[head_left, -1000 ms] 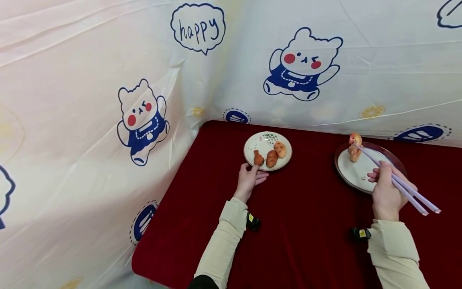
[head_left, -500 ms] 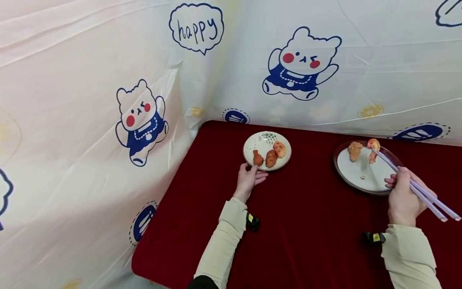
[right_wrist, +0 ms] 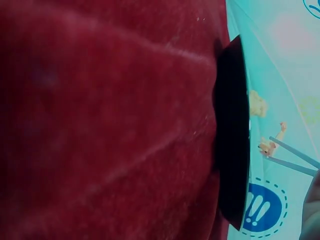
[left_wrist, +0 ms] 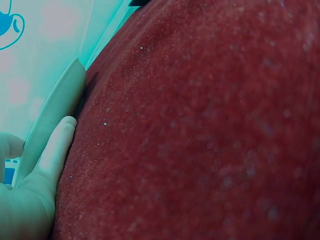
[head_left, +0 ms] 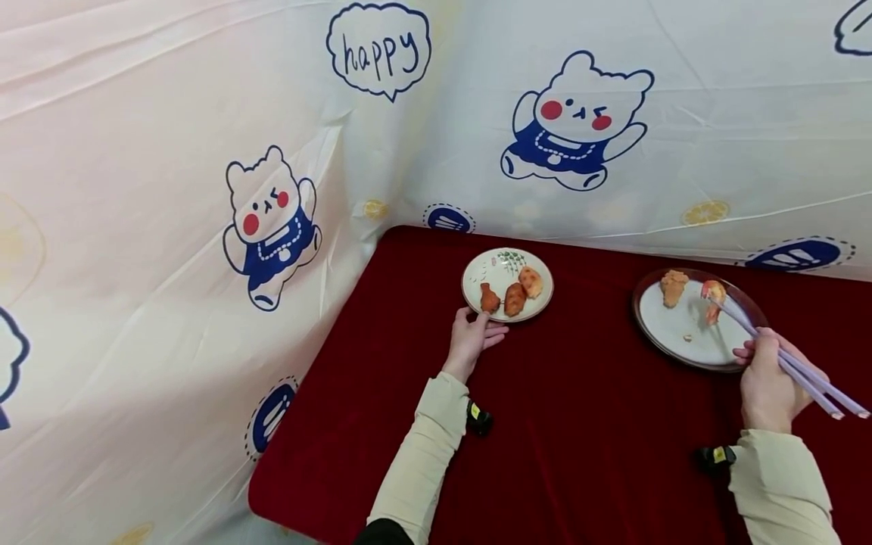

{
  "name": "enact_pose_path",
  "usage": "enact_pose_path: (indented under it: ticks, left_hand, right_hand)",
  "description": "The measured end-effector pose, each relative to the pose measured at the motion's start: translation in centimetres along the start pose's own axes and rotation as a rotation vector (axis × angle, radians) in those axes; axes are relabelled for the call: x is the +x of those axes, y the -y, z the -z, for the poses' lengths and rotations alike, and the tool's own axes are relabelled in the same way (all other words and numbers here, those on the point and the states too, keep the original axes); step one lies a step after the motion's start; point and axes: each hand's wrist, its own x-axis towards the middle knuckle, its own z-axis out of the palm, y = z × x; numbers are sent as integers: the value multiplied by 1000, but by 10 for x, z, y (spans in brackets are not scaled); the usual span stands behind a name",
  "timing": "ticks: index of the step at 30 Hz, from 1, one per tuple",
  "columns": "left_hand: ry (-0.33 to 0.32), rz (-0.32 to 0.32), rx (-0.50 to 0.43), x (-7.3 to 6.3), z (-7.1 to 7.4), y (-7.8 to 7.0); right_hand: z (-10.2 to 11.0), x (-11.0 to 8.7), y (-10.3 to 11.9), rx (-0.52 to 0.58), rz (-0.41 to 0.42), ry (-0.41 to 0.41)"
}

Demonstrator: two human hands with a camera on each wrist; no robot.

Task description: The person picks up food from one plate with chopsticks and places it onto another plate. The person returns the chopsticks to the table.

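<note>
Over the large plate point(head_left: 664, 329), a shrimp point(head_left: 712, 288) hangs in chopsticks point(head_left: 811, 375) the right hand point(head_left: 773, 386) grips; the left hand point(head_left: 470, 341) pinches the small plate point(head_left: 485, 269) by its rim.

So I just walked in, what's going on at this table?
A person's right hand holds pale lilac chopsticks that pinch an orange, shrimp-like piece above the larger round white plate with a brown rim. A lumpy golden-brown piece lies on that plate. The left hand grips the near rim of a smaller round white plate with a green leaf print, which bears three browned food pieces. Dark red cloth covers the table.
</note>
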Motion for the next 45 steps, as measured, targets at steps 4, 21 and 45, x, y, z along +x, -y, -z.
enact_pose_path:
  ticks: [4, 21, 45]
  left_hand:
    - [-2, 5, -5, -1, 0, 0]
    - [-8, 7, -5, -2, -1, -2]
    - [-9, 10, 4, -3, -1, -3]
  right_hand:
    - [4, 5, 1, -201, -11, 55]
    - [2, 21, -1, -630, -9, 162]
    - [-17, 22, 11, -730, -6, 205]
